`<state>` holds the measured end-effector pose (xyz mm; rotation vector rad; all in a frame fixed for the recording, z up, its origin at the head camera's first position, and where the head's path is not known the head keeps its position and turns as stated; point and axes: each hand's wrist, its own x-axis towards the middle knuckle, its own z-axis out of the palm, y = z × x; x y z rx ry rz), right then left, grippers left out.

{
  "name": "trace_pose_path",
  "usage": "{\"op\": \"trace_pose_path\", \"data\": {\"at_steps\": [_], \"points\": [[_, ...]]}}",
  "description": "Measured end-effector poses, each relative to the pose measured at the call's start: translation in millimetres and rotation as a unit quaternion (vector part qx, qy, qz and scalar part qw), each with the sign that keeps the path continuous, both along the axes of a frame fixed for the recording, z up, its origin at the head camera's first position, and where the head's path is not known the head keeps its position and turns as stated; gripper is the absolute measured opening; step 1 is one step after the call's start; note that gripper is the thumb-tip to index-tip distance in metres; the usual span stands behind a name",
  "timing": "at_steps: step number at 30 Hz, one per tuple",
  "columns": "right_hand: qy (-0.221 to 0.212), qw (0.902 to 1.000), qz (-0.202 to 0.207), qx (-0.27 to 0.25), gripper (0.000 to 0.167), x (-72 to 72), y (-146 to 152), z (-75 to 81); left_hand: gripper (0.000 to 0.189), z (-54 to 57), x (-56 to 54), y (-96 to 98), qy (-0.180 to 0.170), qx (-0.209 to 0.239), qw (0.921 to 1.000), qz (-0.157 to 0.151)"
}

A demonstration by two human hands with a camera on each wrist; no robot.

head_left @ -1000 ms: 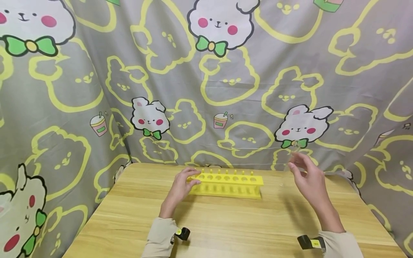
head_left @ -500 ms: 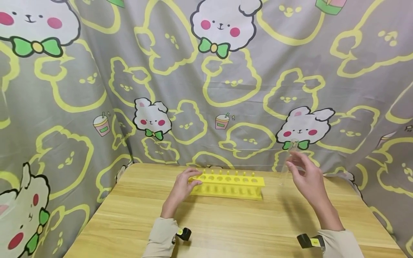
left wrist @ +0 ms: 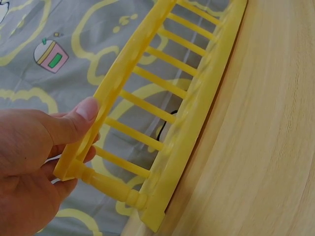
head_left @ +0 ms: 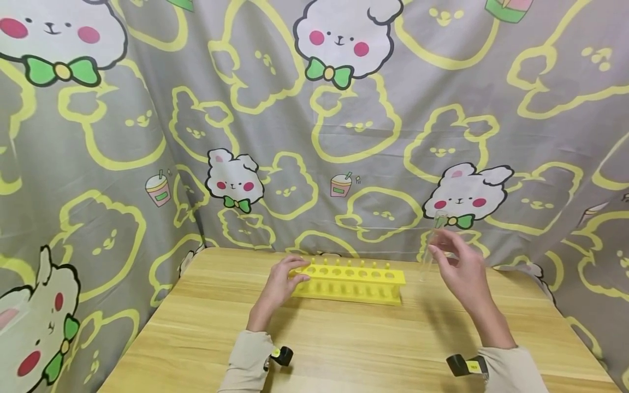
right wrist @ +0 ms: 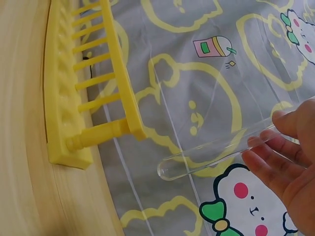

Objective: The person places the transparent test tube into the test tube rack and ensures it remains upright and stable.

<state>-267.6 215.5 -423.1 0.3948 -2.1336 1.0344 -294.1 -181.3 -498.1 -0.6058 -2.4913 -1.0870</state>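
A yellow test tube rack (head_left: 354,278) stands on the table, with a row of round holes on top and a row of pegs behind. My left hand (head_left: 283,279) grips the rack's left end, thumb on the near edge of the top plate (left wrist: 101,115) and fingers beneath and behind it. To the right of the rack, my right hand (head_left: 459,267) pinches a clear glass test tube (right wrist: 211,155) between thumb and fingers. The tube slants slightly, rounded end downward, apart from the rack. No tube shows in the rack's holes.
The wooden table (head_left: 324,344) extends in front of the rack. Behind and beside it hangs a grey curtain (head_left: 295,125) with cartoon bunnies. Black wrist cameras (head_left: 282,356) sit at both sleeves.
My right hand has moved a little left toward the rack, carrying the test tube. My left hand stays on the rack's left end. The head view has shifted slightly.
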Motion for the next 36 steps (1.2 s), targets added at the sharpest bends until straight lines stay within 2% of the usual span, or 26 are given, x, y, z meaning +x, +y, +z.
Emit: {"op": "trace_pose_path", "data": {"at_steps": [36], "points": [[-0.004, 0.9999, 0.012, 0.008, 0.034, -5.8, -21, -0.4, 0.035, -0.9, 0.4, -1.3, 0.007, 0.002, 1.0, -0.006]]}}
